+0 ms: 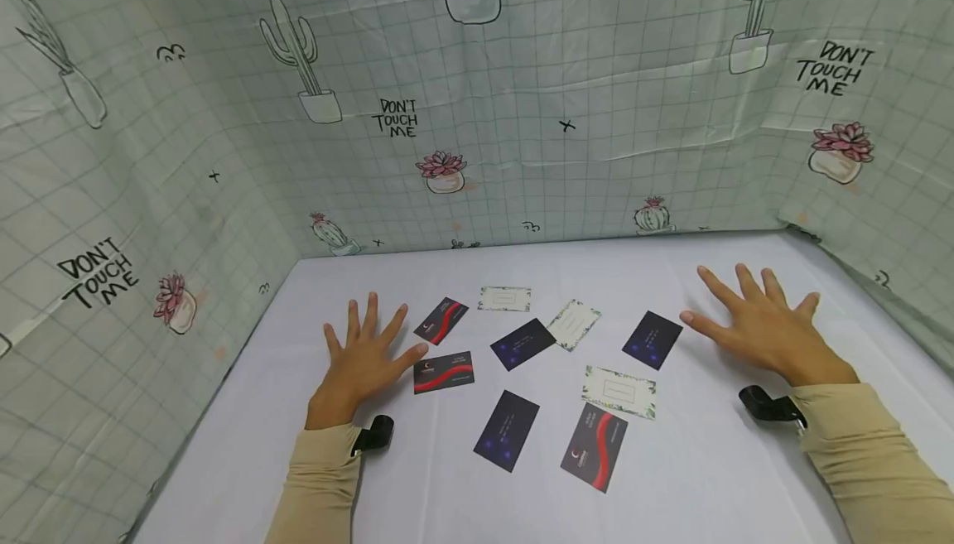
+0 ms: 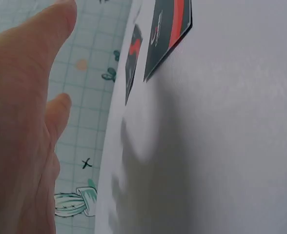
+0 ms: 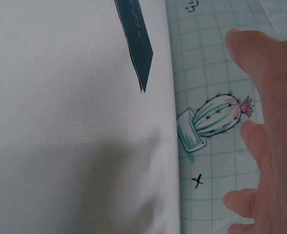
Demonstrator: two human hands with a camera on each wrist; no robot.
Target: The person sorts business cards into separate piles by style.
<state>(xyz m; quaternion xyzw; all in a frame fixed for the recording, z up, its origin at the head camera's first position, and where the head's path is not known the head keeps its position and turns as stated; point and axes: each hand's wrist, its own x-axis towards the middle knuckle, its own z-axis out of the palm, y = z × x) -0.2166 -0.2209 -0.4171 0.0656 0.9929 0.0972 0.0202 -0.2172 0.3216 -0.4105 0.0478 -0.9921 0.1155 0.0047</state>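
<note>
Business cards (image 1: 522,344) scattered mid-table | left hand (image 1: 363,359) flat, fingers spread, thumb touching near red-black card (image 1: 444,373); right hand (image 1: 762,324) spread, holding nothing | step: apparently pre-pick; next calls for pinching one card's edge

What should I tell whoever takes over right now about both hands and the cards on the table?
Left hand: open, fingers spread, flat over the white table, thumb tip beside a black-and-red card.
Right hand: open, spread, just right of a dark blue card, holding nothing.
Cards: nine lie scattered face up between the hands, three black-and-red, three dark blue, three pale floral ones such as.
Done: nothing picked up or stacked.
Left: all nine cards are still loose, likely to be gathered or sorted.
</note>
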